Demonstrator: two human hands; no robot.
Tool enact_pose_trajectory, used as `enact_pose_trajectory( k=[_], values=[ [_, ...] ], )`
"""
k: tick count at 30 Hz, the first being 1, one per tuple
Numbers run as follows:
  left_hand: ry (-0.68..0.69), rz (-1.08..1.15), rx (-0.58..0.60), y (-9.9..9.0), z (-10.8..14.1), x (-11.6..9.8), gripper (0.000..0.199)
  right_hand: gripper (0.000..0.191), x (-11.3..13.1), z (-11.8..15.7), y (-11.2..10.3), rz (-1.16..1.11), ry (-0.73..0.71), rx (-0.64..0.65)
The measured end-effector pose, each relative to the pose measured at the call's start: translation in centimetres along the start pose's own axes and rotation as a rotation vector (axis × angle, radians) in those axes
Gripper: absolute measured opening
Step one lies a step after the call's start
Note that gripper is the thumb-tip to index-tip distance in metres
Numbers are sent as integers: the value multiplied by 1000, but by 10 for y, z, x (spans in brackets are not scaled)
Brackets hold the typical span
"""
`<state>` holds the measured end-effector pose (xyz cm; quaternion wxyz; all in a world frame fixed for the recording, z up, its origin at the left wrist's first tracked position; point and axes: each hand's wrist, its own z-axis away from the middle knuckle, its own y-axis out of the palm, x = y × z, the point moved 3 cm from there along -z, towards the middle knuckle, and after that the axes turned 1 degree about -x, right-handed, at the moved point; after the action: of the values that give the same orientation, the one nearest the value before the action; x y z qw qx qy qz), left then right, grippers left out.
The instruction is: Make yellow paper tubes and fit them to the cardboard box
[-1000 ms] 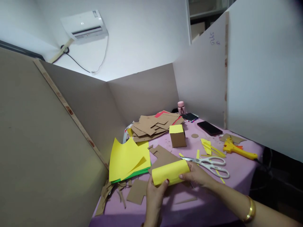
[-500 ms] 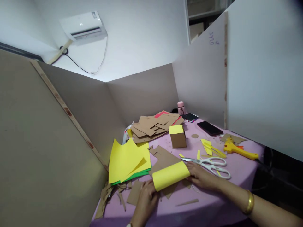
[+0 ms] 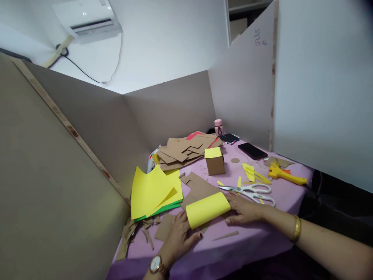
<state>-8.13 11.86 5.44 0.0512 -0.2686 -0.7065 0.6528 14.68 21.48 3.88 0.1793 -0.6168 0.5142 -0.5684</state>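
At the left edge of the counter [image 3: 163, 261], which a purple cloth covers, there are torn cardboard scraps [image 3: 124, 240]. Just behind them lie the yellow sheets [image 3: 153, 190], with green paper [image 3: 172, 208] under them. The left hand [image 3: 178, 235] wears a watch [image 3: 155, 264] on its wrist; its fingers are loose and spread, the tips at the left end of the yellow paper roll [image 3: 207, 210], and the thumb stands apart. Farther back is a pile of flat cardboard [image 3: 177, 149]. The roll lies on its side between the two hands, in front of a cardboard piece [image 3: 201, 186]. Behind it stands a small box [image 3: 215, 165] with a yellow top. The right hand [image 3: 245, 209] is also relaxed and not closed, its fingers stretched at the right end of the roll. Just behind this hand lie the white-handled scissors [image 3: 244, 189], then, farther back, a phone [image 3: 252, 151]. Rightmost on the counter is a yellow glue gun [image 3: 287, 175].
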Motion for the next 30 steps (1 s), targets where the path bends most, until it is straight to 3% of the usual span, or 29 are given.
enact_pose_trajectory(
  k=[13, 30],
  values=[
    [-2, -44, 32, 3, -4, 5, 48, 67, -3, 0, 2, 4, 43, 1],
    [-73, 46, -33, 1, 11, 5, 32, 34, 18, 8, -13, 52, 80, 16]
  ],
)
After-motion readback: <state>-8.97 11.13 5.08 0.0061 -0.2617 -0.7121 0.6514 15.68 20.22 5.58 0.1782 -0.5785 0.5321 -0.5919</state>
